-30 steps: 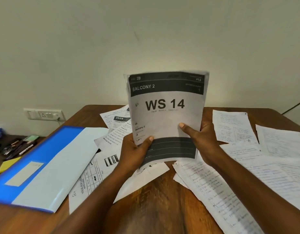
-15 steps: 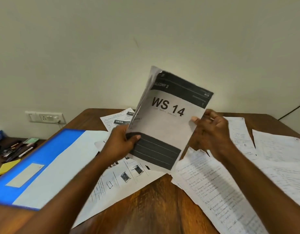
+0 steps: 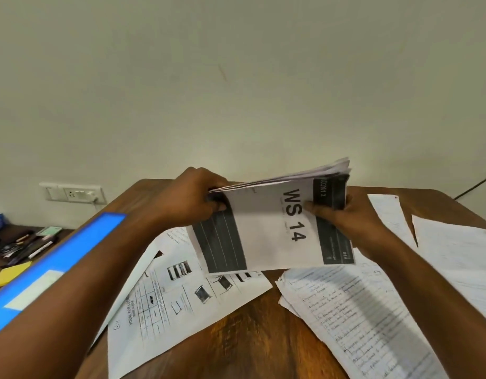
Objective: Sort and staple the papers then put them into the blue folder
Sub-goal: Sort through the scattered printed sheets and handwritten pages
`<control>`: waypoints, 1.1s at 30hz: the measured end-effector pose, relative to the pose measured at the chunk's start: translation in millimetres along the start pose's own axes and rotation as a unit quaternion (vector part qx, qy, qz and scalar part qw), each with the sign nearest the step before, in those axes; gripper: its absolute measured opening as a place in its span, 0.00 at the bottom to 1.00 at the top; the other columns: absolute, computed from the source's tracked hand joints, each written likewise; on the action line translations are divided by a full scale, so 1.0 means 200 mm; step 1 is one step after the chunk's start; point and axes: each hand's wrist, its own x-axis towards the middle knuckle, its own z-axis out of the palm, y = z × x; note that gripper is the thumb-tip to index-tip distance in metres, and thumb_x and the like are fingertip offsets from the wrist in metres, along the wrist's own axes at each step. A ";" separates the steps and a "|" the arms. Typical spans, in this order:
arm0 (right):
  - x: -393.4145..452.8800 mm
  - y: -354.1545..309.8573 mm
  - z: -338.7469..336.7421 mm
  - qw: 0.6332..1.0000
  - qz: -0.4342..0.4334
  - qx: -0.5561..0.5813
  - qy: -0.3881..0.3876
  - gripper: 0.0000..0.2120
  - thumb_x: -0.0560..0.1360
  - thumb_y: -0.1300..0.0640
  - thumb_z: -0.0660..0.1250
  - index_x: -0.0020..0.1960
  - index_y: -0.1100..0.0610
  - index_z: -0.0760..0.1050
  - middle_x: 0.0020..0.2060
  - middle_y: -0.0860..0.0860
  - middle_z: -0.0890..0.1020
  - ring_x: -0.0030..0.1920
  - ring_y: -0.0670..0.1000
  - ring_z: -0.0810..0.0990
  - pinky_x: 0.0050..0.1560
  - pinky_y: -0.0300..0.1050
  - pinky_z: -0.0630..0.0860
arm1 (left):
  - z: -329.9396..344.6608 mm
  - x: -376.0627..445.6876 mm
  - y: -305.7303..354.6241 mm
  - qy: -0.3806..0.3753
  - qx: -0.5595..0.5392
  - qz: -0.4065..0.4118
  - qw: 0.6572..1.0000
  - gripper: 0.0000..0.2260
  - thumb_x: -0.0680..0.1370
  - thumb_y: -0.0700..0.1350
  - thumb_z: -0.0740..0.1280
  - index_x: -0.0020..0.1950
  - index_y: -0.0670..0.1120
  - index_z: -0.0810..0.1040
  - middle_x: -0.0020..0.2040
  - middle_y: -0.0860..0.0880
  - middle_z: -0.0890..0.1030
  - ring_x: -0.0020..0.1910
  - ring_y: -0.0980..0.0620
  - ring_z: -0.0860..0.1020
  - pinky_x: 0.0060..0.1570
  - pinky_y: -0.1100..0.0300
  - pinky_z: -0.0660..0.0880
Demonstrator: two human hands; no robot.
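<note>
"WS 14" paper stack sideways between left hand and right hand

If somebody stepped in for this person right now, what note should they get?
Left hand grips one end of the WS 14 paper stack; right hand pinches the other end, holding it sideways above the table.
Blue folder lies at the left. Printed sheets and handwritten sheets lie loose on the table.
Done: one stack gathered.
Left: sorting the rest, stapling, filing. No stapler clearly in view.
</note>
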 end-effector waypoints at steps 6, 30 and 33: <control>0.02 0.06 -0.03 0.996 0.018 0.073 0.044 0.21 0.67 0.47 0.78 0.57 0.53 0.82 0.49 0.51 0.89 0.49 0.56 0.88 0.57 0.62 0.83 | 0.09 -0.02 -0.23 0.138 -0.346 -0.081 0.925 0.18 0.66 0.42 0.83 0.55 0.45 0.85 0.47 0.48 0.89 0.49 0.47 0.88 0.52 0.45 0.84; -0.08 0.44 0.15 0.987 0.080 0.120 0.072 0.48 0.52 0.29 0.83 0.66 0.48 0.76 0.56 0.48 0.86 0.57 0.55 0.86 0.59 0.61 0.83 | 0.77 -0.22 -0.27 0.131 -0.450 -0.256 0.846 0.21 0.74 0.42 0.79 0.61 0.53 0.72 0.53 0.52 0.83 0.47 0.54 0.82 0.41 0.59 0.81; -0.11 0.47 0.19 0.985 0.106 0.119 0.067 0.42 0.60 0.39 0.83 0.69 0.51 0.73 0.58 0.50 0.84 0.58 0.56 0.84 0.60 0.59 0.83 | 0.79 -0.23 -0.28 0.110 -0.434 -0.256 0.857 0.24 0.74 0.41 0.79 0.66 0.49 0.74 0.56 0.48 0.84 0.49 0.52 0.85 0.43 0.58 0.84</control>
